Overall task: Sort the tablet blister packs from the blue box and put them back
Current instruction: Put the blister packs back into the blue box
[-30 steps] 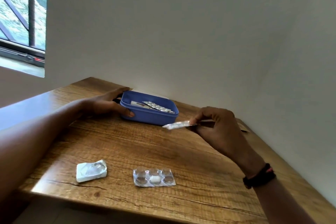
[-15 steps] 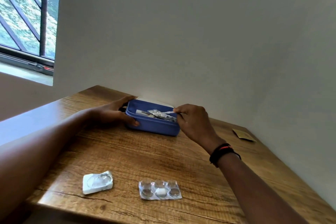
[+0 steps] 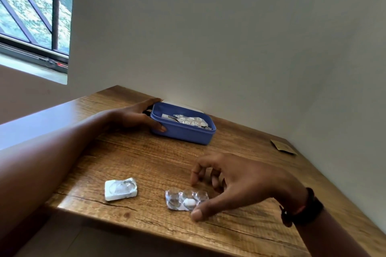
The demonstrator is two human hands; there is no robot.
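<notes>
One light, stiff blister pack (image 3: 187, 199) at lower centre is straddled by the spread right hand (image 3: 240, 183), edges judged the best hold; box (image 3: 183, 133) is gripped by left hand (image 3: 135, 115).

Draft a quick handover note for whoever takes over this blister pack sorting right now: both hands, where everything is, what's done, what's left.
Left hand: grips the left end of the blue box, which sits at the back of the table.
Right hand: open, spread over the clear blister pack near the front edge, thumb at its near side; no grip yet.
White blister pack: lies flat on the table, left of the clear one, untouched.
Done: several silvery packs lie in the box.
Left: pick up the clear pack, then the white one, and put both in the box.
</notes>
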